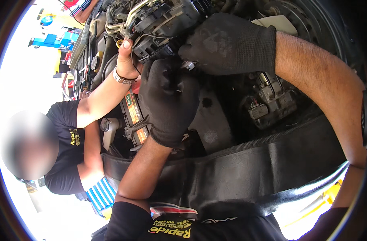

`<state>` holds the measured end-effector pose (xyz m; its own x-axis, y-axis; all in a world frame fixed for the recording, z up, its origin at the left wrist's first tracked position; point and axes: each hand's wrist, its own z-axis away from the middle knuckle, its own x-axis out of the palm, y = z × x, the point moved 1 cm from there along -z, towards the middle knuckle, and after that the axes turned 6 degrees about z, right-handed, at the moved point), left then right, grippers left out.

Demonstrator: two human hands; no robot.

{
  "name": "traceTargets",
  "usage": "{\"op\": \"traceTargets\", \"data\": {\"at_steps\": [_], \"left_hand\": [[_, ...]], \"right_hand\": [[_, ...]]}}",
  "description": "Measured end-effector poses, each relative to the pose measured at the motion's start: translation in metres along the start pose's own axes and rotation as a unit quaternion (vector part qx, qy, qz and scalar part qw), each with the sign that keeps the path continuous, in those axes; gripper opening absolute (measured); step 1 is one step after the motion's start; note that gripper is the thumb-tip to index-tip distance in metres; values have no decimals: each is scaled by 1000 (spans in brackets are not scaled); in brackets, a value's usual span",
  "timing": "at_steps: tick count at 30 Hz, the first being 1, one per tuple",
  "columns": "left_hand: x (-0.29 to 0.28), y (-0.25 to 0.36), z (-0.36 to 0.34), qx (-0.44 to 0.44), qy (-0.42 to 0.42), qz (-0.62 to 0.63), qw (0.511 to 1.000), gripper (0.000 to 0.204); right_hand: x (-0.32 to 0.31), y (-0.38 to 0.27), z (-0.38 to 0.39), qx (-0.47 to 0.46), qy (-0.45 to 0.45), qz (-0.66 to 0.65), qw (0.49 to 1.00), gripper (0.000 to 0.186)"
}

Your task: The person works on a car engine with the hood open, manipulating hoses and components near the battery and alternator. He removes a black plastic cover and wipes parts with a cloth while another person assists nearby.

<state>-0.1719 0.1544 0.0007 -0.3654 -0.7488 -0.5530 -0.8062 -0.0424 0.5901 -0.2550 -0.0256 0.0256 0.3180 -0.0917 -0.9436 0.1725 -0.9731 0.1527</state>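
A black cloth T-shirt [239, 229] with yellow lettering, worn by the person, lies nearest the camera along the lower edge. Further up, over the open engine bay, a small bright silver metal piece [188, 65] shows between the person's two black-gloved hands. The right hand [225, 46] comes in from the right, its fingers curled beside the piece; the left hand [169, 100] rises from below, its fingers bent inward just beside it. The fingertips are hidden, so I cannot tell which hand grasps the piece. Just above them sits a dark, ribbed black plastic engine assembly [161, 26], with a co-worker's bare hand [127, 60], a silver link band [123, 78] at its wrist, against its left side. Below that wrist is a boxy battery [132, 110] with an orange label; to the right of the left hand is a grey metal block with tubes [275, 100]. A smooth black sheet-like cover [239, 172] drapes along the near edge of the bay.
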Motion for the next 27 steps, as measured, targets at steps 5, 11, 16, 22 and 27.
{"op": "traceTargets", "data": {"at_steps": [5, 11, 16, 22, 27], "left_hand": [[10, -12, -3, 29, 46, 15, 998, 10], [9, -9, -5, 62, 48, 13, 997, 14], [1, -3, -7, 17, -33, -95, 995, 26], [1, 4, -13, 33, -72, -117, 990, 36], [-7, 7, -14, -33, -99, -96, 990, 32]], "right_hand": [[4, 0, -3, -9, 28, 45, 999, 13], [8, 1, -5, 7, 14, 51, 999, 13], [9, 9, -1, 7, 21, 16, 1000, 24], [15, 15, 5, 61, 20, -97, 993, 40], [1, 11, 4, 128, 35, -144, 981, 41]]}}
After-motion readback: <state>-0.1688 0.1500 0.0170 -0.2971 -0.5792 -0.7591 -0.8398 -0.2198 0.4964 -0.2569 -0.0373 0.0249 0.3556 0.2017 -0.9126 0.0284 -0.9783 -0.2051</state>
